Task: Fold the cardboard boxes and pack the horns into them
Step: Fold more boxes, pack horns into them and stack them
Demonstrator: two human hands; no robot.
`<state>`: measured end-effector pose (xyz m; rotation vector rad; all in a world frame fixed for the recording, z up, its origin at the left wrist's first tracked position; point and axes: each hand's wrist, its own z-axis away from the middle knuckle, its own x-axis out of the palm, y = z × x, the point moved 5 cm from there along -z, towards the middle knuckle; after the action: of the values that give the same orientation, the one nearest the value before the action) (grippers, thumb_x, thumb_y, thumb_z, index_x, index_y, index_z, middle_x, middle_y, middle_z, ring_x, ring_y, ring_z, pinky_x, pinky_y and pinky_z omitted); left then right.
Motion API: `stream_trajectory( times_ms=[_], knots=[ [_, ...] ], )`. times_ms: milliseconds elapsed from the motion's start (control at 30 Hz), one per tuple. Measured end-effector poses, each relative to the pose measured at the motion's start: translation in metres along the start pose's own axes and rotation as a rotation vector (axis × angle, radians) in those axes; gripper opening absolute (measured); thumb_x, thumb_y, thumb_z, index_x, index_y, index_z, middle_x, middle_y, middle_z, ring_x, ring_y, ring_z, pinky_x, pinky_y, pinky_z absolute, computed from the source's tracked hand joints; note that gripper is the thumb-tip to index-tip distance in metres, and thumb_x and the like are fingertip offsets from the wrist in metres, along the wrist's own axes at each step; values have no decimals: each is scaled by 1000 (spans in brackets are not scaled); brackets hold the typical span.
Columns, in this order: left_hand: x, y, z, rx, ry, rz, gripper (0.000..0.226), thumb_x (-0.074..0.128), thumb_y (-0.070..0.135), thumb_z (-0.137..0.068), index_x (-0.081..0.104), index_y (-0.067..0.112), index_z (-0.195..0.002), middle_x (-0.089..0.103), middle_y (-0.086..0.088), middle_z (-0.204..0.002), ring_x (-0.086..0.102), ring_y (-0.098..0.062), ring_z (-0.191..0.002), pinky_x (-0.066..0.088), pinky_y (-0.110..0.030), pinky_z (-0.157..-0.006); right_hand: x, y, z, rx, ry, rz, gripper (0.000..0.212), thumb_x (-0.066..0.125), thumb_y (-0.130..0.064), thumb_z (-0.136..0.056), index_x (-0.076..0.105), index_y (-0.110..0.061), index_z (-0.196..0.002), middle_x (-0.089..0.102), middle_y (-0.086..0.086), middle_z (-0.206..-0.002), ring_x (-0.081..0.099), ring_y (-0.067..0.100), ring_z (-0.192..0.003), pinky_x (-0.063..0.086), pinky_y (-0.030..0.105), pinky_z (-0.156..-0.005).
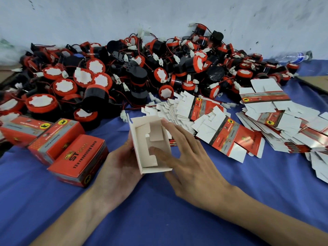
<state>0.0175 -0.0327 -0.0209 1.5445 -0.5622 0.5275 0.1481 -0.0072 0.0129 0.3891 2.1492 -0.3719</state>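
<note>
A person's two bare forearms reached in from the bottom edge over a blue cloth (159,210). Between the hands sat a half-folded cardboard box (150,144), white inside, its open mouth facing up toward the camera with the inner flaps partly tucked. The left hand (115,173) cupped the box from below and from its left side, palm up, fingers curled round the left wall. The right hand (188,157) lay against the box's right side with fingers straight and spread; one fingertip reached inside the opening and pressed on a flap, while another touched the far right corner.

Just left of the hands stood three closed red boxes (78,160), printed with yellow and black labels, touching one another. To the right, a fanned heap of flat unfolded box blanks (230,132) spread across the cloth. Behind everything, against a pale wall (159,15), lay a large pile of red-and-black horns (124,73) with red wires and white connectors.
</note>
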Motion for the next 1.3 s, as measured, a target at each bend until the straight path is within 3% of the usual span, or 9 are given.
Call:
stream_trajectory(
  times_ms=[100, 267, 567, 667, 800, 967, 1067, 1200, 1300],
  knots=[
    [2, 0, 0, -7, -26, -5, 46, 31, 17, -96, 76, 18, -100, 73, -3, -96, 70, -15, -89, 56, -27, -74, 1, 1, 0, 17, 1, -17, 46, 66, -9, -78, 62, -13, -124, 24, 20, -153, 24, 34, -143, 36, 47, -108],
    [-3, -2, 0, -46, 67, -74, 44, 26, 18, -103, 63, 11, -126, 63, -16, -127, 63, -27, -111, 53, -41, -94, 1, 0, 2, 50, 30, -100, 48, 65, -15, -82, 56, -9, -129, 13, 22, -155, 13, 36, -146, 32, 47, -112],
    [1, -1, 0, -32, 38, -155, 45, 22, 10, -104, 55, 8, -134, 58, -18, -132, 57, -32, -119, 51, -39, -97, -4, -1, 1, 9, 68, -159, 35, 61, -16, -84, 64, -8, -117, 21, 18, -156, 29, 28, -142, 39, 31, -105],
    [2, 0, 1, -12, 40, -170, 40, 34, 11, -97, 67, 10, -120, 66, -15, -121, 64, -25, -107, 55, -33, -88, -4, -3, 2, -33, 131, -210, 33, 62, -14, -85, 63, -2, -116, 23, 20, -154, 33, 30, -140, 39, 31, -105],
    [-3, -3, 0, -4, 132, -132, 53, 28, 10, -102, 76, 13, -79, 70, -14, -95, 63, -29, -95, 58, -29, -74, -2, 0, 3, 3, 126, -276, 50, 62, -22, -90, 43, -9, -134, 21, 15, -157, 32, 22, -142, 42, 30, -105],
    [-3, -4, 0, -37, 93, -133, 43, 27, 13, -104, 67, 5, -92, 64, -22, -107, 59, -35, -98, 55, -33, -72, -1, 0, 3, -31, 122, -286, 53, 61, -22, -91, 39, -17, -138, 16, 12, -159, 49, 22, -128, 49, 21, -88],
    [-5, -5, 2, -73, 102, -90, 43, 22, 15, -105, 58, -7, -103, 52, -25, -115, 45, -38, -104, 45, -40, -83, -2, -2, 3, -46, 130, -320, 51, 62, -21, -91, 39, -21, -136, 13, 10, -159, 53, 24, -123, 55, 36, -74],
    [-2, -1, 3, -77, 19, 36, 64, 16, 10, -102, 73, 14, -75, 69, -6, -85, 65, -22, -87, 55, -31, -78, -7, -3, 2, -85, 161, -333, 45, 63, -19, -90, 45, -18, -131, 16, 12, -157, 48, 25, -130, 53, 33, -83],
    [23, 3, 7, -71, -190, 219, 66, -3, -3, -94, 61, -12, -111, 62, -29, -114, 57, -36, -116, 39, -39, -107, -10, -6, 2, -129, 174, -347, 40, 61, -15, -90, 48, -15, -128, 19, 18, -155, 41, 29, -136, 52, 36, -85]
  ],
)
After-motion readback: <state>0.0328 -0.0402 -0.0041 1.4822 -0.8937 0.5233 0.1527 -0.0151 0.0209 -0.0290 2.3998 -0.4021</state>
